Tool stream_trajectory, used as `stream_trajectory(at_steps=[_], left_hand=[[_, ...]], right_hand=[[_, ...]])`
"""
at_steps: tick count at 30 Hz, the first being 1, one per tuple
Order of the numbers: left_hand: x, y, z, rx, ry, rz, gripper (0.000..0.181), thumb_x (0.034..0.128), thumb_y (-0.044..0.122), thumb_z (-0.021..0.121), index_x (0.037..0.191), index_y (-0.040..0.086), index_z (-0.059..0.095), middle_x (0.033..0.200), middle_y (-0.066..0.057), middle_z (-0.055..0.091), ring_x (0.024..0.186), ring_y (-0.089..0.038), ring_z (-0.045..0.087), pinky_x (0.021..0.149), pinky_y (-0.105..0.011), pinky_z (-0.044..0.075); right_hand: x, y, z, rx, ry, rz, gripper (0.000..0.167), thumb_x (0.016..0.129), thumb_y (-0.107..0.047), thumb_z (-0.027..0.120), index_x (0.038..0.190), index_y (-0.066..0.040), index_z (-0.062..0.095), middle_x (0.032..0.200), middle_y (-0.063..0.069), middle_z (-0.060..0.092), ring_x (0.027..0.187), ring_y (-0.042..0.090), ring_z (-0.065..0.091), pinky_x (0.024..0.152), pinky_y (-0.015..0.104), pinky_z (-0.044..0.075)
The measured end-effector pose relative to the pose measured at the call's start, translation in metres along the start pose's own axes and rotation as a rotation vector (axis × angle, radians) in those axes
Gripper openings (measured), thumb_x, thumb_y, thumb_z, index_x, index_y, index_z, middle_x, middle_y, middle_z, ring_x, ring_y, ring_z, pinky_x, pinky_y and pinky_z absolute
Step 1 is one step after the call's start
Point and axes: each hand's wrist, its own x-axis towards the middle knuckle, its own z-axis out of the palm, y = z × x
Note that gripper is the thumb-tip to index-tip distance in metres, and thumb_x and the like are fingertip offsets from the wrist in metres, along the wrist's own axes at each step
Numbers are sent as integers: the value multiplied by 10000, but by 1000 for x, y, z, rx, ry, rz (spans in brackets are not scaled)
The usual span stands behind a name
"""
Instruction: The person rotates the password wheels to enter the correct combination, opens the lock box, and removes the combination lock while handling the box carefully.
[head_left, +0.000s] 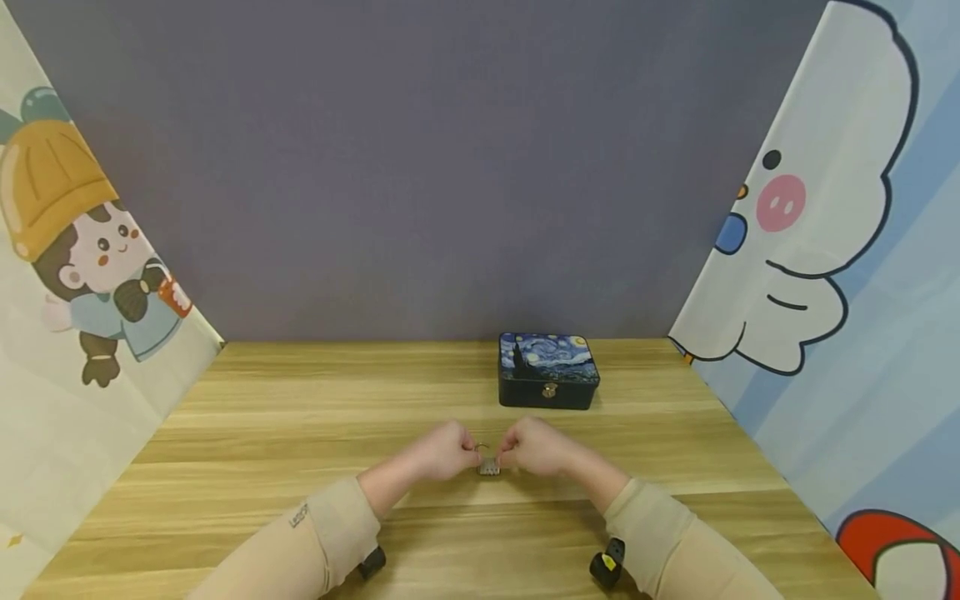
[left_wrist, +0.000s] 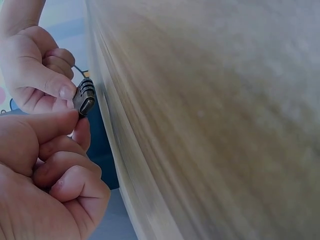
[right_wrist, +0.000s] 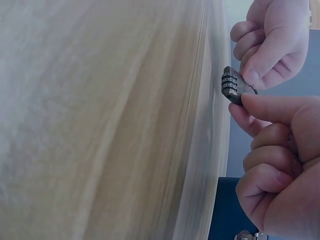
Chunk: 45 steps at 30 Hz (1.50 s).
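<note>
A small metal combination padlock [head_left: 489, 468] with a row of number dials is held just above the table, between both hands. My left hand [head_left: 446, 450] pinches one side of it between thumb and forefinger. From the opposite side, my right hand [head_left: 542, 447] pinches the padlock too. The dials on the lock body [left_wrist: 85, 95] show in the left wrist view. Part of the curved shackle [right_wrist: 254, 89] is visible in the right wrist view; fingers hide the rest, and I cannot tell whether it is latched.
Behind the hands, a dark box [head_left: 547, 395] with a swirling blue night-sky picture on its lid and a metal clasp [head_left: 550, 390] stands on the wooden table [head_left: 337, 392]. A grey panel [head_left: 450, 167] rises at the back, with cartoon-printed sheets on both sides.
</note>
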Motion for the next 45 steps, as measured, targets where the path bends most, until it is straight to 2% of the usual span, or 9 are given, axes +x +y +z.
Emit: stream_trajectory(at_steps=[8, 16, 22, 29, 35, 40, 45], left_hand=[[0, 0, -1, 2, -22, -23, 548, 980, 122, 658, 531, 194, 353, 471, 108, 299, 425, -47, 256, 410, -201, 208], [1, -2, 0, -14, -23, -81, 551, 963, 134, 680, 518, 198, 361, 460, 113, 309, 422, -41, 260, 395, -196, 208], [3, -2, 2, 31, -15, -63, 558, 948, 117, 672, 500, 200, 349, 448, 118, 292, 414, -32, 244, 395, -192, 192], [1, 2, 4, 20, -43, -61, 548, 953, 100, 643, 505, 202, 345, 452, 117, 294, 415, -33, 249, 399, -189, 200], [2, 1, 3, 10, -73, -53, 540, 947, 95, 644, 502, 199, 355, 447, 112, 305, 410, -34, 253, 399, -192, 208], [2, 0, 3, 14, -61, -59, 546, 939, 91, 646, 497, 198, 346, 445, 113, 288, 409, -34, 235, 402, -195, 198], [3, -1, 4, 26, -49, -61, 545, 925, 91, 650, 493, 201, 336, 445, 119, 270, 411, -33, 220, 408, -197, 189]], right_hand=[[3, 2, 1, 18, -8, 14, 114, 900, -74, 734, 789, -51, 749, 666, 38, 640, 539, 90, 464, 496, 256, 370], [3, 1, 2, 26, -33, 20, 164, 909, -79, 734, 753, -29, 726, 556, -69, 474, 489, 71, 362, 465, 242, 288], [3, 3, 3, 44, -48, 20, 212, 913, -59, 725, 717, 17, 695, 525, -78, 403, 472, 74, 312, 466, 245, 257], [4, 6, 5, 62, -37, 34, 262, 921, -40, 714, 678, 27, 646, 523, -80, 358, 475, 82, 279, 470, 253, 238], [3, 6, 6, 80, -38, 40, 370, 933, -29, 704, 606, -46, 532, 516, -82, 337, 470, 80, 266, 468, 248, 232], [4, 5, 6, 54, -30, 40, 435, 928, -37, 702, 566, -118, 474, 499, -96, 312, 458, 75, 246, 456, 243, 207], [5, 5, 7, 39, -32, 45, 440, 921, -36, 699, 553, -134, 478, 492, -104, 309, 457, 73, 240, 455, 243, 204]])
